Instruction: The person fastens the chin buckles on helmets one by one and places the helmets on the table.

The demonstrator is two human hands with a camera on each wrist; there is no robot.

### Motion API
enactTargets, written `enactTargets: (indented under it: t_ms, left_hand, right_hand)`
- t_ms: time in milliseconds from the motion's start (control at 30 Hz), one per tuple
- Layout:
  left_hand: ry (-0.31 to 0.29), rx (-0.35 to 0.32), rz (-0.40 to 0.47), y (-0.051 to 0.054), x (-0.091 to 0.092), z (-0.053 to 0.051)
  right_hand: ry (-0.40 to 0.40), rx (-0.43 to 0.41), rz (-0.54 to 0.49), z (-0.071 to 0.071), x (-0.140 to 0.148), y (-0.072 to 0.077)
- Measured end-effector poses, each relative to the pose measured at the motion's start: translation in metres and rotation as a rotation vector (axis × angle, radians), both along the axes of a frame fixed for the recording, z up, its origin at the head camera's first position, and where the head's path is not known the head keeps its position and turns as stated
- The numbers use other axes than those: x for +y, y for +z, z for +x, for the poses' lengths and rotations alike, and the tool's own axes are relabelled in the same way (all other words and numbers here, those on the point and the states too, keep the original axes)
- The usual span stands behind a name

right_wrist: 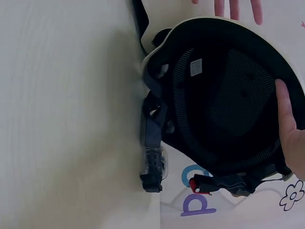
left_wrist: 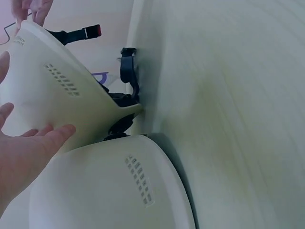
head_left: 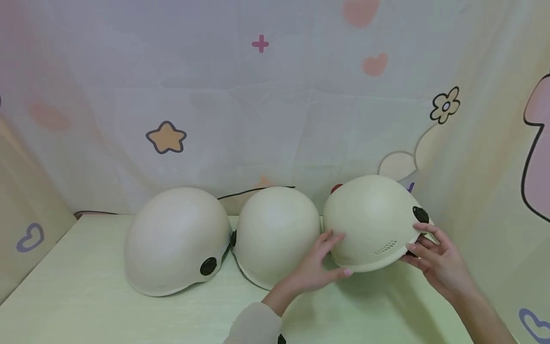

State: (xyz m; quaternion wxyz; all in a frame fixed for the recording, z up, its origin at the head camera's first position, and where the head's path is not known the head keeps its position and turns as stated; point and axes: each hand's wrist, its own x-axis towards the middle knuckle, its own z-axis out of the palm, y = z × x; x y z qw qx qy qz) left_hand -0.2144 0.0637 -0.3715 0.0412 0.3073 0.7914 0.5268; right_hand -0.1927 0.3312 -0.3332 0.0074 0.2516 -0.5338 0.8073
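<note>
A cream half-shell helmet (head_left: 369, 220) is tilted up at the right end of a row, its right rim raised. My right hand (head_left: 444, 265) grips that rim near the round black side vent (head_left: 420, 214); in the right wrist view a finger (right_wrist: 284, 107) lies against the dark inner lining (right_wrist: 238, 95). My left hand (head_left: 315, 267) touches the outer shell on its left side with spread, straight fingers. Below the helmet, a black chin strap with its buckle (right_wrist: 153, 164) hangs at the table surface.
Two more cream helmets stand to the left, the middle one (head_left: 275, 229) close beside the tilted helmet and another (head_left: 176, 239) farther left. All are on a pale table (head_left: 77, 286). A patterned curtain (head_left: 275, 119) rises behind and along both sides.
</note>
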Motion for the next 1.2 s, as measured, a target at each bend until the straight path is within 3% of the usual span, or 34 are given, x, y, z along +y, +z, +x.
enactTargets:
  t_ms: [233,600,833,1200]
  left_hand:
    - [0.001,-0.025,0.0,0.011,-0.002,0.001]
    - [-0.003,-0.018,0.028,0.02,-0.008,0.0]
    - [-0.004,-0.035,0.047,0.018,-0.005,0.0]
    - [0.026,-0.048,0.02,0.016,-0.001,0.005]
  right_hand:
    - [-0.034,0.015,0.041,0.001,-0.004,0.015]
    - [-0.05,0.117,0.274,0.004,-0.015,0.03]
    - [-0.147,0.162,0.482,0.009,-0.022,0.033]
    - [-0.195,0.158,0.564,0.013,-0.021,0.035]
